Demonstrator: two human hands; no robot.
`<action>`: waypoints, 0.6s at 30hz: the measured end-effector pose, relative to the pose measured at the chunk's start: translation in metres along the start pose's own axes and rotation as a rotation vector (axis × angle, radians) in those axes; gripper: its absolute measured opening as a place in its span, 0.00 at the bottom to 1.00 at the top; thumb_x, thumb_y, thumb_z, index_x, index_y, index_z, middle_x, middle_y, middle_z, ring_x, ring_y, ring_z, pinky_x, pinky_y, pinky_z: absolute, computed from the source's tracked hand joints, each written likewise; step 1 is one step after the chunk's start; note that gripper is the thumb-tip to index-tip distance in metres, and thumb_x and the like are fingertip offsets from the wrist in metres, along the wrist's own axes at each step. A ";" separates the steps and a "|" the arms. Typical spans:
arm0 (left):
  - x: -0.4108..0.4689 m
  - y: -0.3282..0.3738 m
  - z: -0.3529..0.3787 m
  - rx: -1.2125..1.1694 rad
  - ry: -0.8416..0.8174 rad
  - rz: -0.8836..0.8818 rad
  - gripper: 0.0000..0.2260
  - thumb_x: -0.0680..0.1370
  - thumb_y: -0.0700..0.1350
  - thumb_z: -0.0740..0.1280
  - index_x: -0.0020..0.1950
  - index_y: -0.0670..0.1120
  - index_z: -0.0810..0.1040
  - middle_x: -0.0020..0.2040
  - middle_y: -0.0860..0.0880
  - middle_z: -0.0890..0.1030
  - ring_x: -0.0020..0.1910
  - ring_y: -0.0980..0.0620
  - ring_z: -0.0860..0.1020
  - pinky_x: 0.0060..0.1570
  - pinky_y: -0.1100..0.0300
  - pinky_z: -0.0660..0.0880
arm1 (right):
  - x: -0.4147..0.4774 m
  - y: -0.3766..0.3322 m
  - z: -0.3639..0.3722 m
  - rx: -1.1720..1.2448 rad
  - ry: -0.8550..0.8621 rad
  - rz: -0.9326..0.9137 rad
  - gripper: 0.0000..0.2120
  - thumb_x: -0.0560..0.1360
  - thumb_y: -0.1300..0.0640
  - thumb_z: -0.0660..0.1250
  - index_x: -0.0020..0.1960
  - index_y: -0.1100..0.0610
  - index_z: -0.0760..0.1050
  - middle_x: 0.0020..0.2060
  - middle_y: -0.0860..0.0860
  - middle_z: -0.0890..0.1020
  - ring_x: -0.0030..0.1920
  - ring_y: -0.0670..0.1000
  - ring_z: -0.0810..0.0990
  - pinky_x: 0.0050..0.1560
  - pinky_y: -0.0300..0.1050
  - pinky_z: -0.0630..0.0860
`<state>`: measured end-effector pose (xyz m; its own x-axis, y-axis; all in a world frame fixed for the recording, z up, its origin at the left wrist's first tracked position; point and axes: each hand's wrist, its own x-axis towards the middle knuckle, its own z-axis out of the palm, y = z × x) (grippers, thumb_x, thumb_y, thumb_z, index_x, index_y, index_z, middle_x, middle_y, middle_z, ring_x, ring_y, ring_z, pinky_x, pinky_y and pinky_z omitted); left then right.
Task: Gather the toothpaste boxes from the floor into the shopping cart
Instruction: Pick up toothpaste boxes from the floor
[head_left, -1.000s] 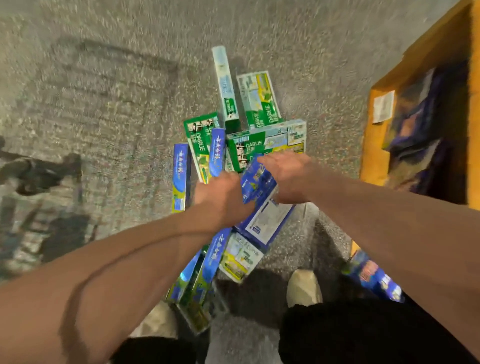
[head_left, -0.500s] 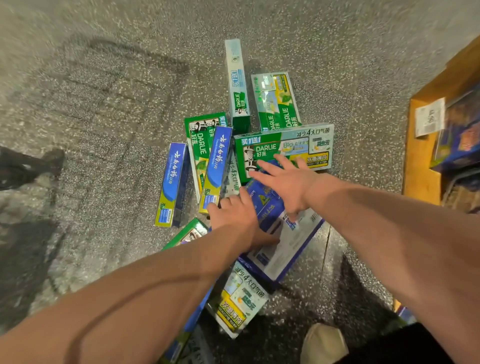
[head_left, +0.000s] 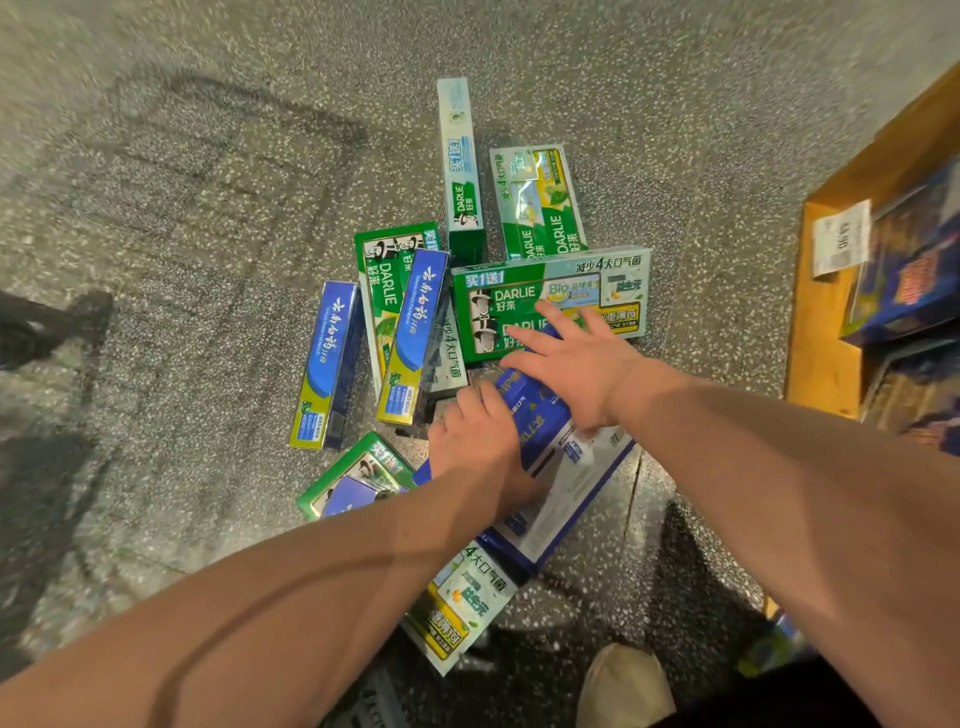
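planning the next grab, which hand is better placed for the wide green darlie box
Right. The right hand is open, its fingers spread over the near edge of the green box. The left hand rests lower, on the blue box, short of the green one.
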<state>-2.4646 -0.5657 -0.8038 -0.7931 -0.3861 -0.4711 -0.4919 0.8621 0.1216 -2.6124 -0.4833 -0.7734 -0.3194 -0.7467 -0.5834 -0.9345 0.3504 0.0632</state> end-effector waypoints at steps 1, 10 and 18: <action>0.001 0.002 -0.002 -0.014 0.004 0.015 0.56 0.63 0.73 0.73 0.77 0.41 0.55 0.66 0.44 0.65 0.66 0.43 0.69 0.63 0.47 0.69 | -0.004 0.003 -0.001 0.004 0.018 -0.012 0.56 0.61 0.51 0.82 0.80 0.43 0.52 0.82 0.47 0.49 0.81 0.59 0.39 0.76 0.68 0.45; 0.009 0.016 -0.026 0.106 0.189 0.183 0.33 0.70 0.51 0.74 0.68 0.46 0.62 0.61 0.46 0.67 0.60 0.43 0.70 0.59 0.47 0.66 | -0.033 0.024 0.015 0.056 0.237 0.092 0.32 0.64 0.50 0.74 0.65 0.49 0.67 0.57 0.49 0.75 0.63 0.54 0.72 0.72 0.55 0.61; 0.010 0.011 -0.022 0.155 0.106 0.147 0.44 0.72 0.59 0.75 0.74 0.50 0.49 0.64 0.44 0.70 0.64 0.41 0.71 0.61 0.43 0.67 | -0.031 0.011 0.012 0.054 0.094 0.101 0.43 0.65 0.48 0.77 0.73 0.48 0.58 0.63 0.54 0.69 0.66 0.57 0.68 0.74 0.57 0.60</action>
<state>-2.4853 -0.5674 -0.7879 -0.8893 -0.2779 -0.3632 -0.3137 0.9486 0.0425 -2.6111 -0.4491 -0.7643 -0.4269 -0.7550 -0.4978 -0.8878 0.4545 0.0721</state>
